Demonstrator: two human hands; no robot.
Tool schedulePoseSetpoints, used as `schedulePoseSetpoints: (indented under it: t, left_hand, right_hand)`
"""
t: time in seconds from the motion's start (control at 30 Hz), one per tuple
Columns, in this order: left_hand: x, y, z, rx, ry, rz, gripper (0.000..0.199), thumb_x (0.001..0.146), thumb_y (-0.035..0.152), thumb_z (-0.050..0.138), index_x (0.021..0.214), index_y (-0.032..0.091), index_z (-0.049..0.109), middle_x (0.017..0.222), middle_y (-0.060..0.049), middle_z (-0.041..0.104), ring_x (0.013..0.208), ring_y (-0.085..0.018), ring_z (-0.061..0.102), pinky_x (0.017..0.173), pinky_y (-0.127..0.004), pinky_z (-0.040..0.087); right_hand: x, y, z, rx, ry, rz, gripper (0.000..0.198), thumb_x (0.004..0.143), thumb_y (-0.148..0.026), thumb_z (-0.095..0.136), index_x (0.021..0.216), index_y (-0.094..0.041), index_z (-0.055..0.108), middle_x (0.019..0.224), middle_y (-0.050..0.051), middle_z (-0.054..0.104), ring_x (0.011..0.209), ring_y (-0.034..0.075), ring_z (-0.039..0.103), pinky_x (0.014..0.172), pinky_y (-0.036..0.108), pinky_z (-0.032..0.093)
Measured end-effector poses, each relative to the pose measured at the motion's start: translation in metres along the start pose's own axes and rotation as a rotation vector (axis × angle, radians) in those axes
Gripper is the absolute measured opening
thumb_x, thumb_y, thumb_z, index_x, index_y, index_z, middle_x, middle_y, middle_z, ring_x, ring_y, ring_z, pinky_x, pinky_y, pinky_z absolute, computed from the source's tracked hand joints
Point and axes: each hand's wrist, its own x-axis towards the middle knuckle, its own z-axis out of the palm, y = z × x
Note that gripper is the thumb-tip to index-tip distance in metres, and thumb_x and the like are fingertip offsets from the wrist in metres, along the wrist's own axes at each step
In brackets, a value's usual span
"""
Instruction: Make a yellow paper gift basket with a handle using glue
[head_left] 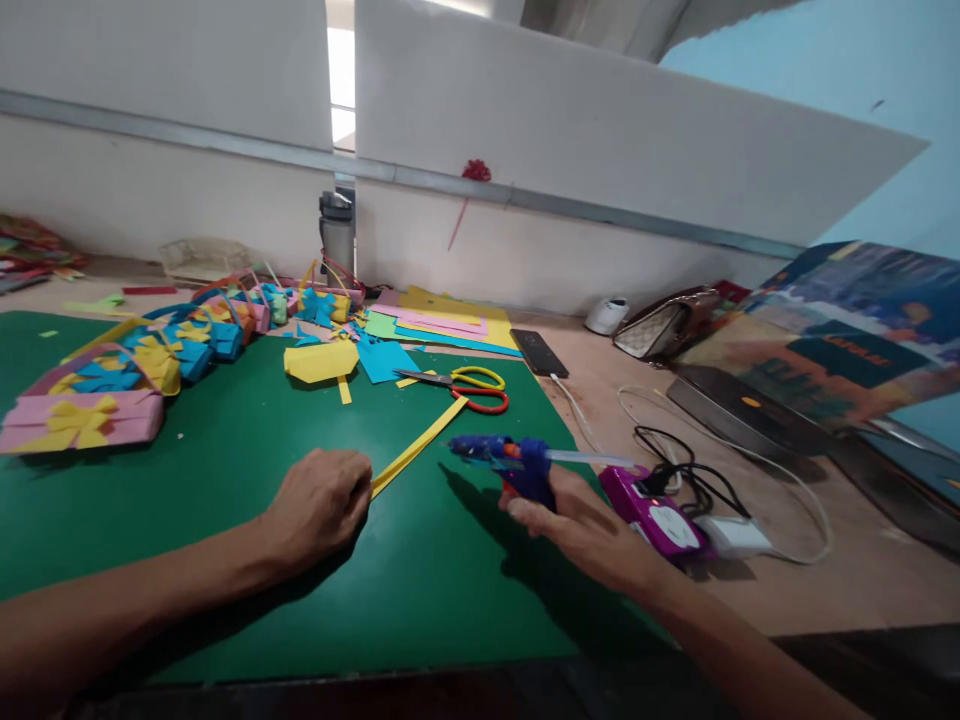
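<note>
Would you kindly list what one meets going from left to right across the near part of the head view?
Pink paper basket → left hand gripping a yellow paper strip → blue glue gun in the right hand → purple device → white charger.

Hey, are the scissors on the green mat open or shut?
Shut. The scissors lie flat on the green mat, blades together in one thin point, yellow and red handles side by side.
</note>
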Motion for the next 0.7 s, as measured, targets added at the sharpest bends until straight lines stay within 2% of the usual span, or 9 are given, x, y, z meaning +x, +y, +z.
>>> schedulePoseSetpoints:
  t: [0.07,0.13,0.27,0.4,0.7]
  left_hand:
    - [0.0,0.0,0.001,-0.001,0.005,0.013,0.024,0.086,0.021,0.036,0.069,0.018,0.052,0.069,-0.003,0.059,0.063,-0.016,0.049,0.058,-0.028,0.028]
    - [0.0,-0.001,0.002,0.004,0.021,0.029,0.024,0.086,0.021,0.035,0.069,0.018,0.052,0.07,-0.004,0.058,0.063,-0.017,0.048,0.058,-0.029,0.028]
    - [-0.001,-0.003,0.004,-0.003,0.049,0.047,0.024,0.086,0.02,0.036,0.069,0.018,0.051,0.069,-0.003,0.056,0.062,-0.016,0.045,0.057,-0.029,0.027]
    - [0.0,-0.003,0.004,-0.007,0.046,0.048,0.023,0.086,0.019,0.036,0.069,0.017,0.051,0.069,-0.003,0.055,0.061,-0.016,0.043,0.057,-0.029,0.026]
    - [0.001,-0.001,0.001,0.0,0.013,0.038,0.024,0.086,0.019,0.036,0.07,0.017,0.053,0.071,-0.004,0.056,0.061,-0.015,0.043,0.058,-0.029,0.026]
  right_hand:
    - [-0.001,-0.007,0.004,0.175,-0.095,0.023,0.024,0.079,-0.031,0.048,0.096,-0.017,0.057,0.086,0.004,0.064,0.068,0.015,0.057,0.059,0.026,0.047]
    - [-0.002,-0.012,0.005,0.279,-0.13,0.048,0.022,0.078,-0.03,0.048,0.093,-0.016,0.056,0.085,0.004,0.061,0.067,0.014,0.054,0.058,0.026,0.046]
    - [-0.003,-0.021,0.008,0.25,-0.173,0.087,0.018,0.08,-0.033,0.05,0.087,-0.017,0.055,0.075,0.0,0.055,0.065,0.014,0.05,0.058,0.026,0.043]
    - [-0.001,-0.027,0.016,0.2,-0.246,0.039,0.022,0.082,-0.037,0.051,0.086,-0.016,0.056,0.081,0.002,0.057,0.073,0.016,0.052,0.065,0.029,0.043]
    - [0.012,-0.027,0.019,0.175,-0.208,0.038,0.021,0.081,-0.037,0.05,0.083,-0.016,0.054,0.079,0.003,0.055,0.074,0.017,0.051,0.067,0.032,0.042]
